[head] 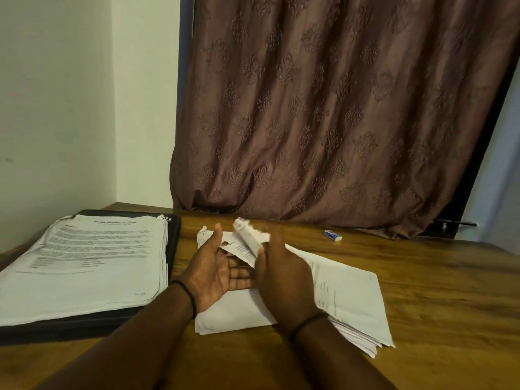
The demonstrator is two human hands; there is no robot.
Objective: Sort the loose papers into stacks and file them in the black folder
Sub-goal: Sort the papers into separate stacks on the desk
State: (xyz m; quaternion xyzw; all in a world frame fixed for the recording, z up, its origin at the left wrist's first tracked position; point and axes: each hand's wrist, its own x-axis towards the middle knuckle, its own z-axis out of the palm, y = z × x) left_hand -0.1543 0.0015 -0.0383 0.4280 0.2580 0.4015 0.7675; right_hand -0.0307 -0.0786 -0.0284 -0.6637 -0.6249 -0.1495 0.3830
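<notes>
- Palm up over the middle of the table [436, 305], the left hand [216, 274] keeps its fingers straight and pointing right, thumb raised against the edge of a torn sheet [251, 238] — it cradles the paper rather than gripping it.
- Back to the camera, the right hand [284, 280] meets it just beside. Its thumb and fingers appear to pinch the curled, ragged end of the torn sheet, though the fingertips are mostly hidden.
- Between the two hands the torn sheet tilts upward, its curled length running away from the person, above the loose pile [351, 294] that fans out to the right.
- Left of both hands lies the black folder [175, 243], open, with a squared stack [98, 263] resting on it, long side running away from the person — the left hand is nearer, so filing looks like a short sideways carry.
- Both forearms reach forward from the near edge, wrists close together, each with a dark band.
- Well apart, near the curtain [337, 108], sits a small eraser [332, 235].
</notes>
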